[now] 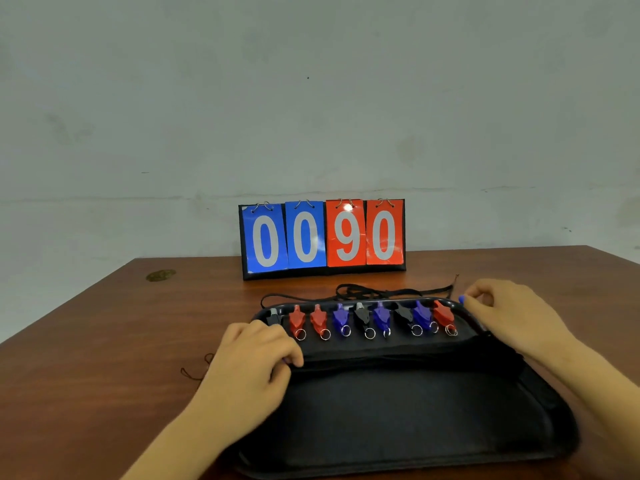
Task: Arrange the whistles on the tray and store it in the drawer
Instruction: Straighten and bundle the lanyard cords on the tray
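The black tray (398,410) lies on the wooden table (104,341). Nine whistles (381,317) stand in a row along its far edge. The left hand (252,362) grips the tray's left side, fingers curled. The right hand (512,313) pinches a blue whistle (461,299) beside the tray's right corner.
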A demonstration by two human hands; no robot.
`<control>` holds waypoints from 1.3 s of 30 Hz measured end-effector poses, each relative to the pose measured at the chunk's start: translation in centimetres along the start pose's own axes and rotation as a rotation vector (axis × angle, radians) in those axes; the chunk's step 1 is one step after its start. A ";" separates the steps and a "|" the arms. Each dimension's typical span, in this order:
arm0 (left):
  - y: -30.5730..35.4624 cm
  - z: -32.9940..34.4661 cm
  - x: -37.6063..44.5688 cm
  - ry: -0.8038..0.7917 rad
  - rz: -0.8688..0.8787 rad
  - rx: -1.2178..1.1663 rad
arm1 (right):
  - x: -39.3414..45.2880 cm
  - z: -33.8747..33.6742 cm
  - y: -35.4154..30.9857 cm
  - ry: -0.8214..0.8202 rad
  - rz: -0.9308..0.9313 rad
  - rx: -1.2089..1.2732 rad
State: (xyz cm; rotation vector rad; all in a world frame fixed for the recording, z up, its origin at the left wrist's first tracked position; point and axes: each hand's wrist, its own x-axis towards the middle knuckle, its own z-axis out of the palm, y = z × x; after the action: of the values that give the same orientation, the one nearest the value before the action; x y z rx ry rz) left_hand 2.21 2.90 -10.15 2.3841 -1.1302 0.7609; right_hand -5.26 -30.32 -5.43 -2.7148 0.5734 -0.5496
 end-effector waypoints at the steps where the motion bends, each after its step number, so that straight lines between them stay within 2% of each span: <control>1: 0.1 0.1 0.0 0.001 0.011 0.014 | 0.1 0.2 -0.5 -0.010 -0.026 -0.015; 6: -0.5 -0.1 0.2 0.019 0.033 0.130 | 1.7 1.8 -3.8 -0.091 -0.110 -0.015; 10: -1.7 -0.4 0.3 0.021 -0.030 0.232 | 3.6 3.9 -6.8 -0.165 -0.199 0.019; 15: -2.7 -0.4 0.1 -0.066 -0.086 0.237 | 6.1 6.7 -11.0 -0.270 -0.272 0.111; 20: -2.7 -0.5 0.2 -0.045 -0.070 0.235 | 8.2 9.8 -14.8 -0.378 -0.312 0.088; 25: -2.9 -0.6 0.2 -0.014 -0.077 0.311 | 8.5 11.5 -17.4 -0.329 -0.242 0.524; 30: -2.8 -1.6 0.7 0.146 -0.111 0.362 | 8.5 12.6 -19.1 -0.532 -0.302 0.262; 34: -2.8 -2.4 1.0 0.304 -0.211 0.342 | 8.4 12.7 -20.0 -0.452 -0.322 0.284; 36: -2.9 -2.3 1.0 0.315 -0.248 0.358 | 8.1 12.5 -20.5 -0.442 -0.322 0.351; 39: -3.4 -2.2 0.8 0.279 -0.311 0.351 | 7.6 13.2 -21.1 -0.540 -0.328 0.342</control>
State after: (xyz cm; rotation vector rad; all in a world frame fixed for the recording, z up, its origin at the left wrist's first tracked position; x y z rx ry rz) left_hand 4.72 5.68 -8.33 2.5394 -0.5318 1.2098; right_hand 13.58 -12.39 -6.81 -2.4740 -0.0999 0.0326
